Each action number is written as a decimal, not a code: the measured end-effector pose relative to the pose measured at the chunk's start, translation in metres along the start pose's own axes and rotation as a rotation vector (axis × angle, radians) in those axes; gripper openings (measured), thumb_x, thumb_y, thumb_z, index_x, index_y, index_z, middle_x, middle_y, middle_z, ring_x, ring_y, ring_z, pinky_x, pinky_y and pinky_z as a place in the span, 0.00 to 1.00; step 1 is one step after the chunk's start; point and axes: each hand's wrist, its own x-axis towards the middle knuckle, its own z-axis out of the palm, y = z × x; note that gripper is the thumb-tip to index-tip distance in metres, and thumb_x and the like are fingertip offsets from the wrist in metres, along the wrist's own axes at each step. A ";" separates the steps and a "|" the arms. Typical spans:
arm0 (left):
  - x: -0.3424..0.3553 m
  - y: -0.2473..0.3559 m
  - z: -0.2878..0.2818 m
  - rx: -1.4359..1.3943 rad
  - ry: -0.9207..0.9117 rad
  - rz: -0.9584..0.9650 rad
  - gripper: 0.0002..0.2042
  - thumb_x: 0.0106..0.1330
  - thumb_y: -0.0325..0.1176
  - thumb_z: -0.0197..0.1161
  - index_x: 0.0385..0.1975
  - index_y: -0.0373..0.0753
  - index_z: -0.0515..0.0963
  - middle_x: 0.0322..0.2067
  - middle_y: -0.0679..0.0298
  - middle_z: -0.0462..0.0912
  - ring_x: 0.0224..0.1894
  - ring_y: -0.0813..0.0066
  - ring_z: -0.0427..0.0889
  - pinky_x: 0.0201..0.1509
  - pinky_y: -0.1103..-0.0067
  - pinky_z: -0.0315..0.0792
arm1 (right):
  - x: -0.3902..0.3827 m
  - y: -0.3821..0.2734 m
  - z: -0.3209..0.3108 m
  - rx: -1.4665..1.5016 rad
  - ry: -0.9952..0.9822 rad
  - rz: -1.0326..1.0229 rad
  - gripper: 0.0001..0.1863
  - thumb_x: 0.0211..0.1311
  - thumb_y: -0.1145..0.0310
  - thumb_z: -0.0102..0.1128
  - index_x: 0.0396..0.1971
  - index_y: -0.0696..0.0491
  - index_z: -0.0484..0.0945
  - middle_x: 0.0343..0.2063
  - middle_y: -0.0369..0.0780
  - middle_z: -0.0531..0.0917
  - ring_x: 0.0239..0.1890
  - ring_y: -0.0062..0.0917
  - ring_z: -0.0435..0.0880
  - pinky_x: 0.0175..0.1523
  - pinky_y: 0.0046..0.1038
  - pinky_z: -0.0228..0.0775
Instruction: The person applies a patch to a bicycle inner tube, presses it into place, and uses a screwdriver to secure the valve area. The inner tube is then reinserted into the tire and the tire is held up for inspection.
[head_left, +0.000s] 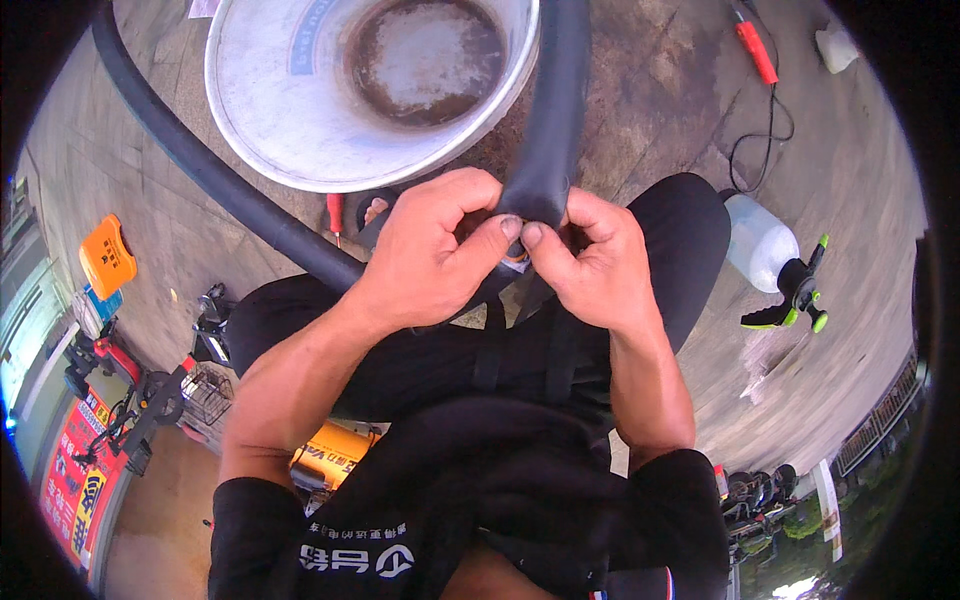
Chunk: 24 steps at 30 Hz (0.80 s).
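My left hand (435,240) and my right hand (595,260) meet over my lap, both closed on a thick black rubber tube (545,110), with thumb tips almost touching. A small pale, orange-tinged bit shows just below my thumbs, too small and covered to identify. The tube rises from my hands past the right side of a white bucket (270,100), whose bottom holds a dirty brownish patch. Another length of the tube curves from the upper left down under my left hand. A red-handled tool (335,212) lies below the bucket, beside a partly visible foot.
An orange plastic object (106,255) lies at left. At right are a spray bottle (758,245) and a red corded tool (757,52) on the concrete floor (660,90). Scooters (145,400), a yellow machine (325,450) and a red sign stand lower left; parked bikes (755,500) lower right.
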 end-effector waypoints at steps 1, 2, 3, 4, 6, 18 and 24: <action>-0.001 0.001 -0.001 0.066 0.044 0.034 0.06 0.58 0.24 0.59 0.23 0.32 0.69 0.19 0.63 0.66 0.21 0.78 0.65 0.25 0.78 0.61 | 0.001 0.000 0.004 -0.023 0.022 -0.010 0.04 0.53 0.76 0.59 0.30 0.58 0.79 0.16 0.29 0.74 0.19 0.08 0.68 0.23 0.17 0.62; -0.002 0.002 -0.001 0.134 0.094 0.073 0.07 0.57 0.24 0.60 0.23 0.32 0.69 0.19 0.62 0.65 0.21 0.77 0.65 0.25 0.78 0.61 | 0.000 0.000 0.008 -0.045 0.042 -0.018 0.04 0.53 0.76 0.59 0.30 0.58 0.79 0.16 0.30 0.74 0.19 0.08 0.68 0.23 0.17 0.62; -0.002 0.002 -0.004 0.225 0.116 0.089 0.07 0.54 0.24 0.61 0.21 0.33 0.68 0.19 0.62 0.66 0.20 0.77 0.66 0.24 0.78 0.61 | 0.001 0.000 0.011 -0.071 0.063 -0.039 0.04 0.52 0.76 0.59 0.30 0.57 0.79 0.16 0.30 0.74 0.19 0.08 0.68 0.23 0.17 0.61; -0.004 0.002 -0.003 0.209 0.138 0.066 0.08 0.54 0.24 0.61 0.21 0.33 0.68 0.18 0.62 0.66 0.20 0.77 0.66 0.23 0.78 0.60 | 0.001 0.002 0.016 -0.036 0.092 -0.055 0.04 0.52 0.76 0.59 0.29 0.57 0.79 0.15 0.31 0.74 0.18 0.08 0.68 0.23 0.18 0.61; -0.008 0.002 -0.003 0.182 0.192 0.024 0.08 0.53 0.24 0.61 0.20 0.33 0.67 0.17 0.63 0.66 0.18 0.78 0.65 0.22 0.79 0.60 | 0.001 0.005 0.026 0.029 0.141 -0.089 0.03 0.52 0.76 0.60 0.27 0.57 0.78 0.15 0.31 0.73 0.18 0.09 0.68 0.22 0.18 0.61; -0.016 0.008 -0.006 -0.404 0.134 -0.195 0.04 0.61 0.26 0.62 0.30 0.35 0.75 0.23 0.73 0.76 0.25 0.89 0.72 0.28 0.87 0.67 | -0.004 0.002 0.022 0.151 0.031 -0.084 0.03 0.59 0.74 0.58 0.26 0.57 0.76 0.18 0.30 0.73 0.22 0.09 0.68 0.26 0.18 0.61; -0.018 0.014 -0.020 -0.377 -0.032 -0.313 0.08 0.60 0.30 0.63 0.35 0.33 0.77 0.26 0.72 0.77 0.28 0.89 0.73 0.31 0.87 0.68 | -0.001 -0.002 0.020 0.116 0.017 -0.065 0.06 0.61 0.71 0.59 0.26 0.57 0.75 0.18 0.28 0.72 0.23 0.09 0.65 0.27 0.17 0.60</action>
